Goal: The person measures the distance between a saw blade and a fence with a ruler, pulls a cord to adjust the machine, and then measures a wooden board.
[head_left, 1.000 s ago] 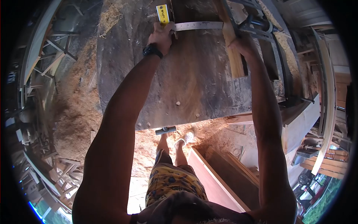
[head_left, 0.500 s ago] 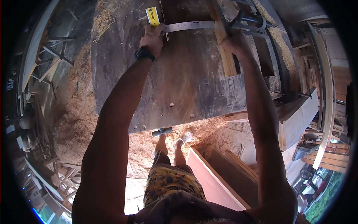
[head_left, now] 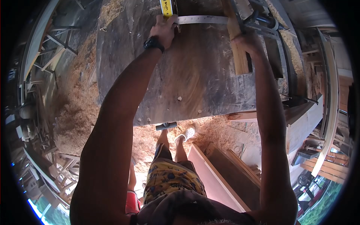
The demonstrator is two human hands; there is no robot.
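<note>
At the far part of the workbench, my left hand pinches a try square by the lower end of its yellow handle. The square's metal blade runs to the right across the dark bench top, up to a wooden strip. My right hand is closed over that strip, its thumb on the near face. Most of the right fingers are hidden in shadow. A dark clamp-like tool lies just beyond the right hand.
Wood shavings lie on the bench and over the floor. Below the bench stand a long wooden panel frame and a wooden box. Boards lean at right. Another person's red garment shows at lower left.
The view has shifted, so the bench, square and both hands sit farther right and slightly higher. Another person's leg and red garment have come into view. Both hands keep their grips.
</note>
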